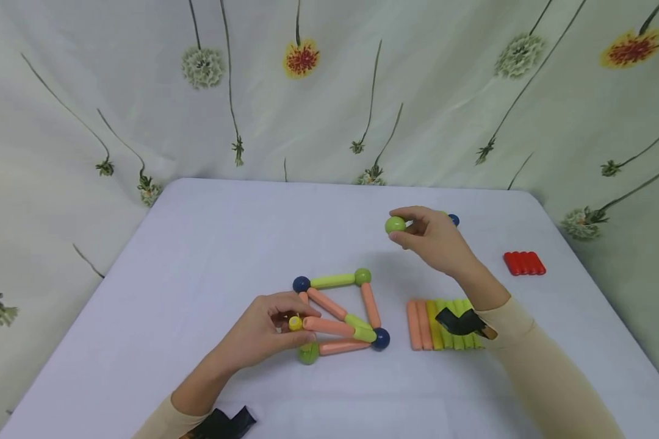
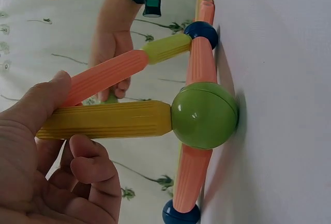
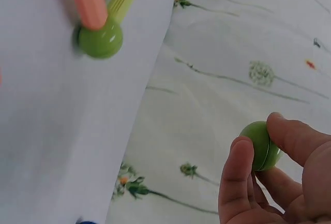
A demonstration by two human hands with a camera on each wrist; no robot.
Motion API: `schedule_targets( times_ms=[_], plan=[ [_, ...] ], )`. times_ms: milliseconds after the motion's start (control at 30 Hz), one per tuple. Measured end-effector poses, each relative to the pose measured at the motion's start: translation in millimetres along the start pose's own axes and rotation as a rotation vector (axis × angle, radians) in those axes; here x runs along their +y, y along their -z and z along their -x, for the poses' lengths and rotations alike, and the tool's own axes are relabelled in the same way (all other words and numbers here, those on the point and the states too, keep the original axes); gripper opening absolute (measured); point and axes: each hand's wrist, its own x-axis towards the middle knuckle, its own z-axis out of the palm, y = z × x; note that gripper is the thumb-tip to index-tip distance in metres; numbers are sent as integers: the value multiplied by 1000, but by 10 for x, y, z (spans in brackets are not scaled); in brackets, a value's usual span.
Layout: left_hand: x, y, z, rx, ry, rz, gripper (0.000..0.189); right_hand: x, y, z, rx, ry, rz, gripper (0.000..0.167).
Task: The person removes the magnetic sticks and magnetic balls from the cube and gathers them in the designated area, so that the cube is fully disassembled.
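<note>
A frame of magnetic rods and balls lies on the table, with a blue ball (image 1: 381, 339) and a green ball (image 1: 308, 353) at its near corners. My left hand (image 1: 271, 323) grips the raised ends of a yellow rod (image 2: 111, 119) and a pink rod (image 2: 106, 74). The yellow one slopes up from the near green ball; the pink one joins a yellow-green rod (image 2: 168, 48) on the blue ball. My right hand (image 1: 436, 238) pinches a loose green ball (image 3: 256, 144) between thumb and fingers, raised above the table behind the frame.
Pink, yellow and yellow-green rods (image 1: 421, 326) lie in a row under my right forearm. Several short red pieces (image 1: 524, 263) sit at the right. Another blue ball (image 1: 453, 220) shows behind my right hand. A flowered cloth (image 1: 307, 122) hangs beyond the table's far edge.
</note>
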Motion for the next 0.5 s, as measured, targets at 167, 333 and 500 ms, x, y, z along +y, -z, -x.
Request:
schedule_targets(
  times_ms=[167,333,500],
  plan=[
    [-19,-6,17,-2,1,2,20,310,207,-158,62,-145,-6,45],
    [-22,3,26,3,9,20,20,621,442,-284,100,-264,1,49],
    [-14,-4,13,-9,5,52,20,894,663,-343,142,-361,38,55]
  ],
)
